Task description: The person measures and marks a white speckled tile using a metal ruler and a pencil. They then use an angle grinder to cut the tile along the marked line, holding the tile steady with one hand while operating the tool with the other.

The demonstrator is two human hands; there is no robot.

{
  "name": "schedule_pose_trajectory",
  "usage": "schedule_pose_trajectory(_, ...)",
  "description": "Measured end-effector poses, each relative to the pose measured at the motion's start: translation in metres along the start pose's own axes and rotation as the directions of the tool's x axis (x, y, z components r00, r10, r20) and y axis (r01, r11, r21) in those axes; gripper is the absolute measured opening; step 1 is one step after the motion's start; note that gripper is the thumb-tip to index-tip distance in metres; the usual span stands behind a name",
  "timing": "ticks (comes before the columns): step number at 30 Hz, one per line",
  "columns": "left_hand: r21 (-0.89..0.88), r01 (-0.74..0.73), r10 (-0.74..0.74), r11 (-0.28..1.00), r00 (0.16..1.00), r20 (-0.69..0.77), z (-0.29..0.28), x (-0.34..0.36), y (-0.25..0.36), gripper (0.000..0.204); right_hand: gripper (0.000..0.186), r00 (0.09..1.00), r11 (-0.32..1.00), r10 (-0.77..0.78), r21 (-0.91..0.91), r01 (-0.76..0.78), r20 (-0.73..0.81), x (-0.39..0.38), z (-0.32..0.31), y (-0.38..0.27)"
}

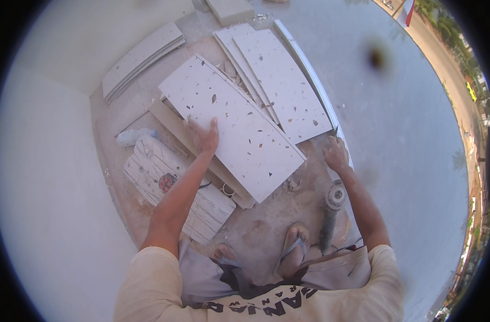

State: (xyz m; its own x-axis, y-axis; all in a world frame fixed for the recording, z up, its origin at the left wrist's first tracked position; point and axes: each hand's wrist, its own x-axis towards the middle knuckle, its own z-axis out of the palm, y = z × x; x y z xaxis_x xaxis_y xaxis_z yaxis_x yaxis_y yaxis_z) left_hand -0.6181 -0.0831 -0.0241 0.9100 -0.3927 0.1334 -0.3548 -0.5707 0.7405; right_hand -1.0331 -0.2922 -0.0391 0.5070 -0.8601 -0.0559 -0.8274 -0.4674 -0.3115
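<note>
My left hand (203,137) rests, fingers spread, on the front-left part of a white speckled tile (239,139) stacked over other boards. My right hand (336,153) is closed around a thin dark tool (336,130), too small to identify, beside the long pale metal strip (304,59) at the right. An angle grinder (333,201) stands below my right hand. More speckled tiles (280,86) lie behind the one under my left hand.
At left are a scuffed board (202,214) with a round reddish item (167,183) and a plastic bottle (131,137). A tile stack (143,59) lies by the white wall (51,161). A grey ledge (416,161) borders the right, with a road beyond.
</note>
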Motion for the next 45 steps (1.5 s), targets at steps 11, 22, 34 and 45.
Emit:
schedule_pose_trajectory(11,-0.036,0.020,-0.024,0.999,0.992,-0.121,0.031,0.002,-0.001,0.088,0.051,0.996,0.997,-0.053,-0.053,0.049,-0.072,-0.002,0.010,-0.031)
schedule_pose_trajectory(22,0.045,-0.031,0.034,0.999,0.997,-0.066,0.027,0.015,-0.007,0.094,0.056,0.946,0.939,-0.305,-0.133,0.318,0.114,0.029,-0.001,-0.076)
schedule_pose_trajectory(34,0.011,-0.038,0.037,0.999,0.998,0.048,0.012,0.039,-0.020,0.102,0.068,0.970,0.969,0.164,0.213,-0.125,-0.178,-0.100,-0.049,0.000)
schedule_pose_trajectory(45,-0.247,-0.114,0.110,0.962,0.993,-0.030,0.004,0.026,0.060,0.087,0.083,0.825,0.728,0.529,0.391,-0.563,0.201,-0.277,-0.001,0.034)
